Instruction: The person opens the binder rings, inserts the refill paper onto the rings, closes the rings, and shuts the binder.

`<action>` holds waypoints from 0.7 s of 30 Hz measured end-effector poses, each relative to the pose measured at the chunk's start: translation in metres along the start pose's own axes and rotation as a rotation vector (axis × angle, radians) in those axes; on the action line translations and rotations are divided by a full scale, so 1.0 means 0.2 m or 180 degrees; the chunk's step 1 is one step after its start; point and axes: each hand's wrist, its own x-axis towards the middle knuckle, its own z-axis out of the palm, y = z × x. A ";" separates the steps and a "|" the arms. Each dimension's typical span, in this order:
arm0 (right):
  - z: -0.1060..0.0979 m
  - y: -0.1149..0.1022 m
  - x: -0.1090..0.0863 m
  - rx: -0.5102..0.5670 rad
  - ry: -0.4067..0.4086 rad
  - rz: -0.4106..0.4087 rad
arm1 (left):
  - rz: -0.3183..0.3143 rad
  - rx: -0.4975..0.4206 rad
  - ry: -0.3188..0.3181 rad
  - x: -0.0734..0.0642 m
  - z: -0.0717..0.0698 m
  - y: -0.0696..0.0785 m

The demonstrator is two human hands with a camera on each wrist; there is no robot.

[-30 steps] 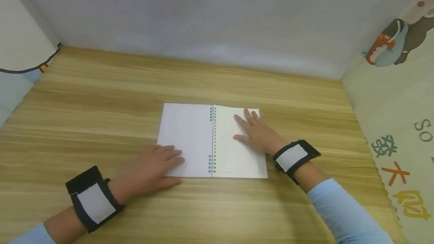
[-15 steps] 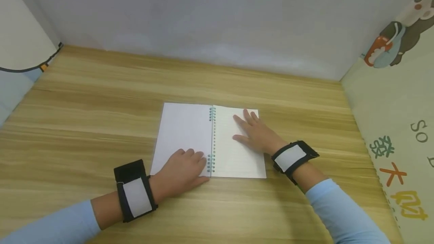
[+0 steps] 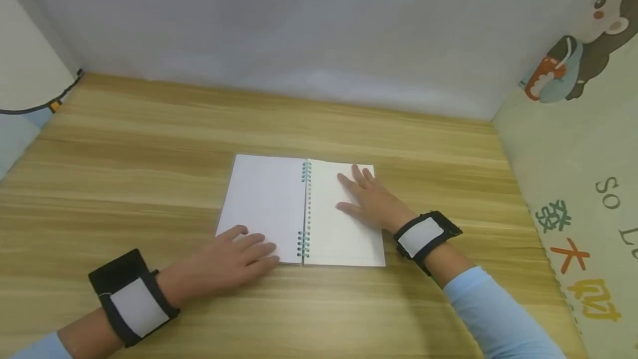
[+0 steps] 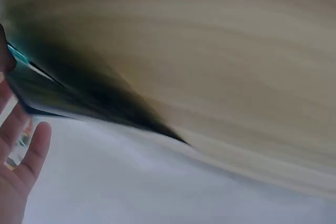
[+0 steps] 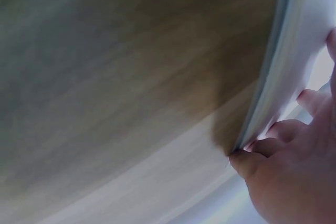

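Note:
A spiral notebook (image 3: 264, 193) lies spread on the wooden table, with teal rings (image 3: 303, 244) along its middle. Its left page is plain white; the right one is cream with faint lines. My left hand (image 3: 224, 262) lies over the lower left corner of the left page, fingers extended toward the rings. On the right page (image 3: 344, 242) rests my right hand (image 3: 381, 204), its fingers spread near the top outer corner. In the right wrist view that hand (image 5: 294, 166) lies along the notebook's thick edge. The left wrist view catches part of the left hand (image 4: 18, 177) beside the notebook.
The wooden table (image 3: 149, 126) reaches back to a pale grey wall (image 3: 279, 32). A cream panel (image 3: 563, 148) with a cartoon animal and lettering borders the right side. Another panel (image 3: 30, 32) stands at the far left. Both wrists wear black straps with white patches.
My left hand slid right across the left page to the rings with curled fingers, then drew back left and straightened them. The right hand kept its place on the page. The view shifted slightly.

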 end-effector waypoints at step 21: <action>0.01 0.04 0.01 0.0269 0.0183 0.0030 | -0.2117 -0.2846 0.0145 -0.01 -0.08 -0.23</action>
